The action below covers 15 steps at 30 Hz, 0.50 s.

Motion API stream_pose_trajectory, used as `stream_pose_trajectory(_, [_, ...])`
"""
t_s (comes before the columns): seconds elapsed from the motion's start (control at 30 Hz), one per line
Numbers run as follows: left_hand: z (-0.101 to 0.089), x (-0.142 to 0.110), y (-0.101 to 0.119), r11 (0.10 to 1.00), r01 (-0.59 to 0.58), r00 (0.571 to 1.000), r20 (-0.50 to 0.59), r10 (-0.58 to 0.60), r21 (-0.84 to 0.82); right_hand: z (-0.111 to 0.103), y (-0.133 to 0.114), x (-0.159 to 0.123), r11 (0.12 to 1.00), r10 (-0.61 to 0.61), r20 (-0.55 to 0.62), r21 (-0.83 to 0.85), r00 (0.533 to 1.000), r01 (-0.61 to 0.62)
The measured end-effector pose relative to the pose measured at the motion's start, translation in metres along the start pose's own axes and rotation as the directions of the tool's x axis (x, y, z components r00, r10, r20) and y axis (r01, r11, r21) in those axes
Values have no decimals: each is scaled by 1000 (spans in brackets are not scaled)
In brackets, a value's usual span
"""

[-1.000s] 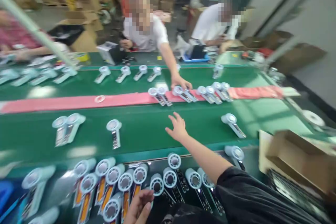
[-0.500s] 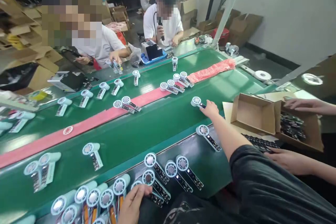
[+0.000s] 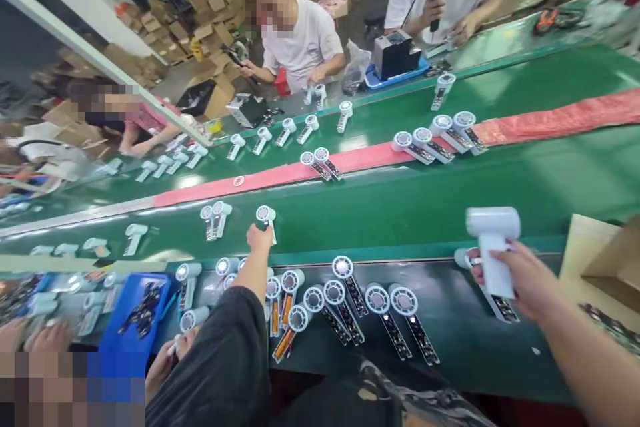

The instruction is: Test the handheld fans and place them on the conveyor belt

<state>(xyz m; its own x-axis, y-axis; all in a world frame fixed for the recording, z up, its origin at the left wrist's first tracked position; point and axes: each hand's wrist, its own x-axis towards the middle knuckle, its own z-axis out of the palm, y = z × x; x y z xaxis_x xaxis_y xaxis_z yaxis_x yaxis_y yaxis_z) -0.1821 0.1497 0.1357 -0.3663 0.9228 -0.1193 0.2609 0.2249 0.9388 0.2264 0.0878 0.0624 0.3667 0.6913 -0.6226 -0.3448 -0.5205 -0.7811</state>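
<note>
Where fingers [image 3: 510, 258] grip, pale-blue fan [image 3: 493, 229], smooth

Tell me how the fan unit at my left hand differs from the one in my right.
The left unit turns its round grille toward the camera; the right unit shows smooth casing. The left unit looks smaller in the picture, the right unit larger. The left unit's handle is partly covered by the left hand; the right unit's handle is mostly visible in the right hand. Both are pale blue.
</note>
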Motion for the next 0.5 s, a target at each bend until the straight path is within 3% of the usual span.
stream_pose_trajectory(0.1, [15, 9, -4, 995, 71, 994, 90, -64, -69, 19, 31, -52, 997, 38, 70, -67, 997, -33])
stream_pose_trajectory(0.23, [32, 14, -10, 974, 186, 972, 172, -162, -132, 42, 52, -86, 999, 52, 164, -1, 985, -53])
stream_pose_trajectory(0.37, [35, 13, -14, 947, 268, 958, 154, -242, -176, 61, 40, -96, 986, 91, 269, 109, 959, -124])
stream_pose_trajectory(0.5, [43, -27, -16, 912, 326, 942, 165, -292, -247, 85, 19, -98, 970, -28, 444, 229, 896, -83])
